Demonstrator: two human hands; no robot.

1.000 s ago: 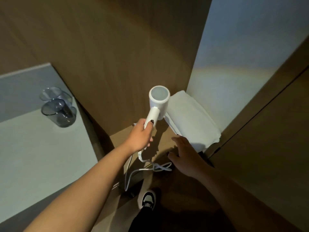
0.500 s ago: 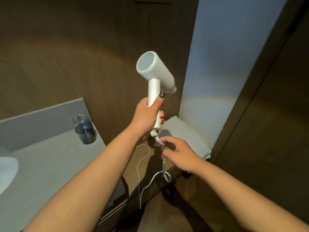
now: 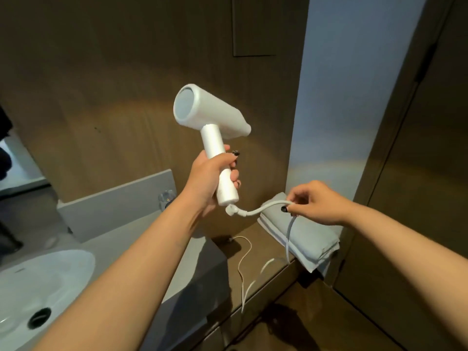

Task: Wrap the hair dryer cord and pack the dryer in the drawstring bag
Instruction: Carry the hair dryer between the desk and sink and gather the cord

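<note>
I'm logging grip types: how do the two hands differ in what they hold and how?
The left hand wraps all its fingers round the hair dryer handle; the right hand pinches the cord near the handle. The left is raised higher. Both have dark-painted nails.

Dim bathroom corner, wood panels all round.

Dark wood-grain wall [image 3: 106,79] fills the back, a warm band of light glowing across its middle, and 1 recessed rectangular panel [image 3: 253,26] sits high up. To the right, a pale blue-grey wall strip [image 3: 336,97], then a dark wooden door [image 3: 417,198]. Lower left, the grey table [image 3: 141,247] with its raised backsplash [image 3: 114,206] carries a white basin [image 3: 38,287], dark drain showing. A lower wooden shelf [image 3: 263,252] steps down beside it, folded grey towels [image 3: 311,239] stacked at its right end.
</note>
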